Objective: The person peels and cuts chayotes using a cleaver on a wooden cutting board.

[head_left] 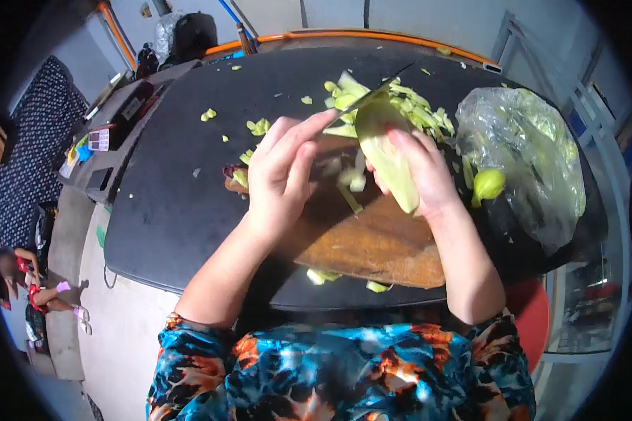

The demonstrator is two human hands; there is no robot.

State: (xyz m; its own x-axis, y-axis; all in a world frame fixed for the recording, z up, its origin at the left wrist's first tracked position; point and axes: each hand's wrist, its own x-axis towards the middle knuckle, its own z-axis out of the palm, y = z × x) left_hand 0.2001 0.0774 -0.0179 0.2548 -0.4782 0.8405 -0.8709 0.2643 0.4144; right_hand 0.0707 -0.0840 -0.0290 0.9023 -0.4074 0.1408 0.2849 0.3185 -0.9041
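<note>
My left hand (282,167) is closed around the handle of a knife (364,98), whose dark blade points up and to the right. A long pale green vegetable piece (390,160) rests in my right hand (423,168), with the fingers wrapped round its side and the blade against its upper end. Both hands are above a wooden cutting board (372,242). Small pieces fall or lie between them, blurred. Behind the hands is a heap of cut green pieces (421,109) on the black table (182,189).
At the right, a clear plastic bag (530,154) holds green vegetables, with a round green one (489,184) beside it. Scraps lie around the board. A calculator (100,139) is on a side surface at the left. Another person (42,291) sits at the far left.
</note>
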